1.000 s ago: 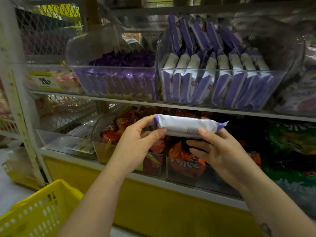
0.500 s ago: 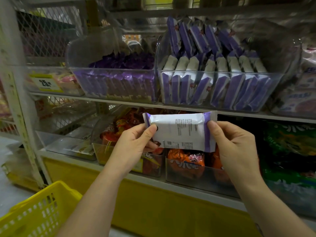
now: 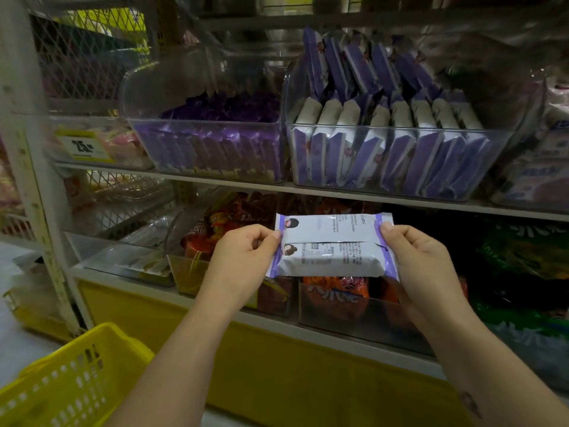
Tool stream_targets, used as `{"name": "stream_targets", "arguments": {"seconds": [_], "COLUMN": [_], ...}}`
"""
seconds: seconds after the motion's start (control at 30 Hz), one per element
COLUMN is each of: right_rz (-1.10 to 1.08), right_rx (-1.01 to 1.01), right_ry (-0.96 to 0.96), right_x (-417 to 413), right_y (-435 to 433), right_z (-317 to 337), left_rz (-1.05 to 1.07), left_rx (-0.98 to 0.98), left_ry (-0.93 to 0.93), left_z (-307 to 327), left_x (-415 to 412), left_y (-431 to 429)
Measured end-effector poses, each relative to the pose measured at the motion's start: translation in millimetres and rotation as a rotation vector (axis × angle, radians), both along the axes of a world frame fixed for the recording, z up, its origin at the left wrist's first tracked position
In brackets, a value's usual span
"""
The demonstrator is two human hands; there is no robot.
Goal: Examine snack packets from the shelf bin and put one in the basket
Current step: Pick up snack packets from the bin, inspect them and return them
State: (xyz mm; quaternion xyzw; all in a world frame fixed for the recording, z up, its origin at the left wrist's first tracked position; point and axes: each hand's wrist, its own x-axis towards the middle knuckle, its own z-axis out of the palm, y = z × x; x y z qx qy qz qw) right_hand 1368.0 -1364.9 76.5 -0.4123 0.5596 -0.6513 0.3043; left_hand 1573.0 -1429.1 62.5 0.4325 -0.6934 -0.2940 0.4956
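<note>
both hands, left hand [image 3: 243,257] and right hand [image 3: 421,257], pinch the white-and-purple foil snack packet [image 3: 331,249] by its ends, back side being read; next, probably lower it to the yellow plastic basket [image 3: 61,386] below-left.

A white-and-purple snack packet [image 3: 331,249] is held level in front of the lower shelf, its printed back seam turned toward the camera. Its left end is pinched by the left hand [image 3: 243,257], its right end by the right hand [image 3: 418,260]. Above, on the upper shelf [image 3: 400,200], a clear shelf bin [image 3: 397,158] is filled with matching packets stood on edge. A yellow basket [image 3: 67,386] is seen at the lower left corner.
</note>
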Motion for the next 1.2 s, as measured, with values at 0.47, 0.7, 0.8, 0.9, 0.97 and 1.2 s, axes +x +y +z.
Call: {"name": "stream_targets", "arguments": {"seconds": [0.47,0.7,0.8,0.9,0.97,1.2], "right_rz": [0.121,0.152,0.187,0.207,0.215,0.308], "right_rx": [0.005,0.004,-0.010,-0.001,0.003,-0.006], "right_ry": [-0.469,-0.193,-0.196,-0.195,-0.191,-0.196], "right_x": [5,23,26,27,27,29], "right_y": [-7,3,4,4,4,2], "right_z": [3,10,13,16,18,21], "left_rz": [-0.044,-0.342,-0.333,-0.289,-0.285,-0.238], "left_rx": [0.120,-0.081,-0.143,-0.282,-0.319,-0.335], "left_ry": [-0.083,-0.212,-0.212,-0.312,-0.367,-0.350], "left_z": [4,12,12,12,12,7], "left_x": [-1,-16,-19,-19,-19,-24], "left_y": [0,19,21,22,23,26]}}
